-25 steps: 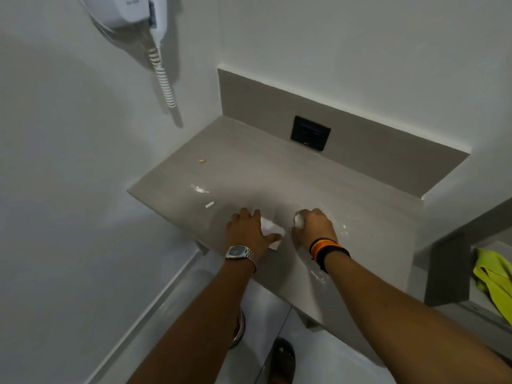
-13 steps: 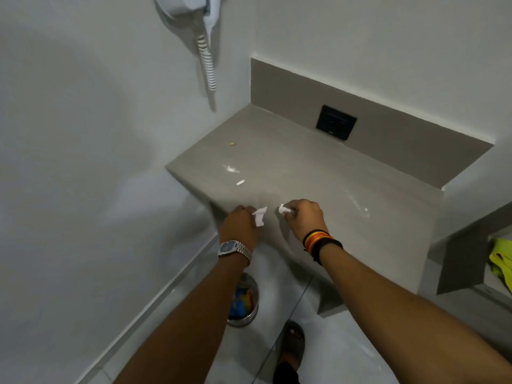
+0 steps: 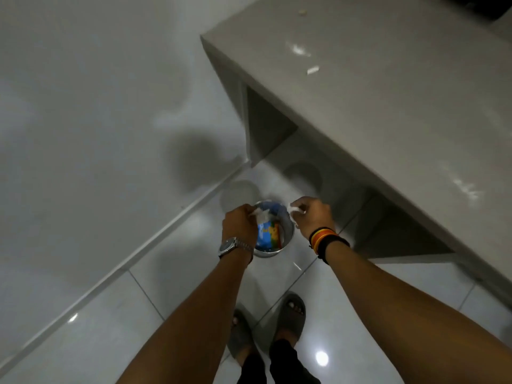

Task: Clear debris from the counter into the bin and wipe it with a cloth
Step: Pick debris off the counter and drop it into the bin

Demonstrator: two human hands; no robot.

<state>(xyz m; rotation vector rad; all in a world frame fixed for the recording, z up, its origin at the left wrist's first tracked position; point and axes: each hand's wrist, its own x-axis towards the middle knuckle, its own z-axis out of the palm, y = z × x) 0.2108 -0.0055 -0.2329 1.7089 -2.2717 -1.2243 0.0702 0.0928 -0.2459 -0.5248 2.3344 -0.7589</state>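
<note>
Both bare arms reached straight down toward the small round shiny metal bin (image 3: 273,246) on the white tiled floor (image 3: 116,314), low in the middle of the frame; the left hand (image 3: 239,225), with a silver wristwatch (image 3: 231,246), hung over the bin's left rim, its fingers pinched on a scrap of white crumpled paper (image 3: 260,214); the right hand (image 3: 313,214), with striped wristbands (image 3: 324,238), hung over the right rim, fingers pinched on another white paper scrap (image 3: 295,207); a blue and yellow wrapper (image 3: 267,234) lay inside the bin; the grey stone counter (image 3: 374,87) filled the upper right, with small white bits (image 3: 313,70) on top; two feet in grey slippers (image 3: 291,314) stood at the bottom.
</note>
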